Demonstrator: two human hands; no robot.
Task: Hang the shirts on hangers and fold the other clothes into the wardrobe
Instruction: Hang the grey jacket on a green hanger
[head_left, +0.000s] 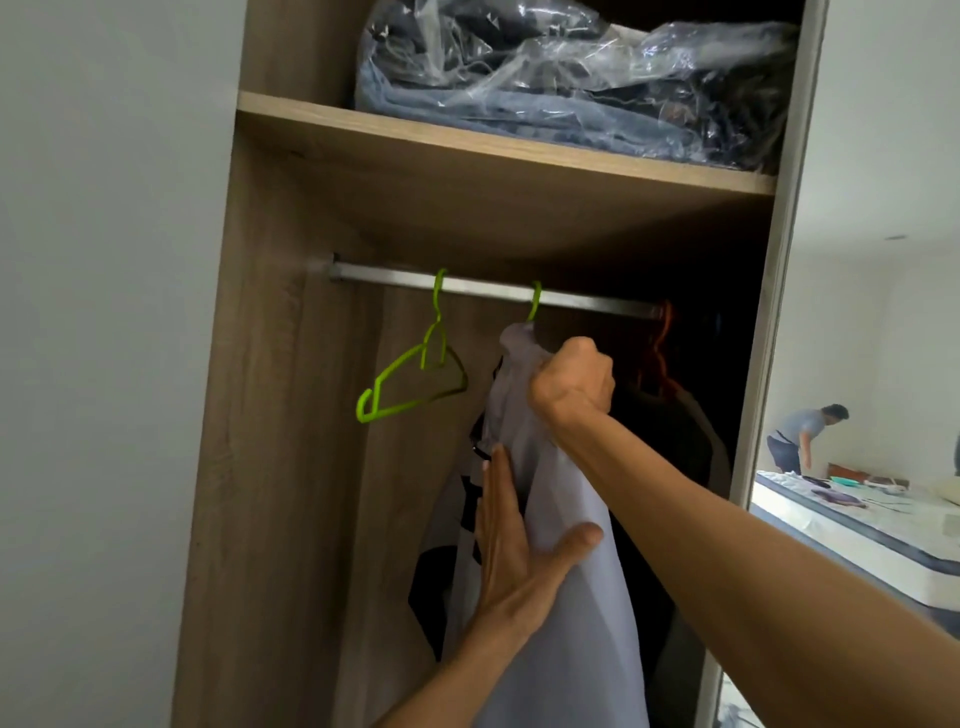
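Two hands on shirt (561, 597), likely soft, light: right hand (571, 382) bunching collar under hanger (535, 301), left hand (511, 551) pressed flat; best held at collar.

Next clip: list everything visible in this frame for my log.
wardrobe: one, brown wood grain, centre
shelf: one, brown, above the rail
plastic bag: one, clear, over blue and dark cloth, on the shelf
rail: one, grey metal, under the shelf
empty hanger: one, green, left on the rail
second hanger: one, green, carries the shirt
shirt: one, white with black print
dark garments: count unclear, right of the shirt
mattress: one, white, far right
other person: one, bent over the mattress
left hand: flat against the shirt
right hand: fingers grip the shirt's top
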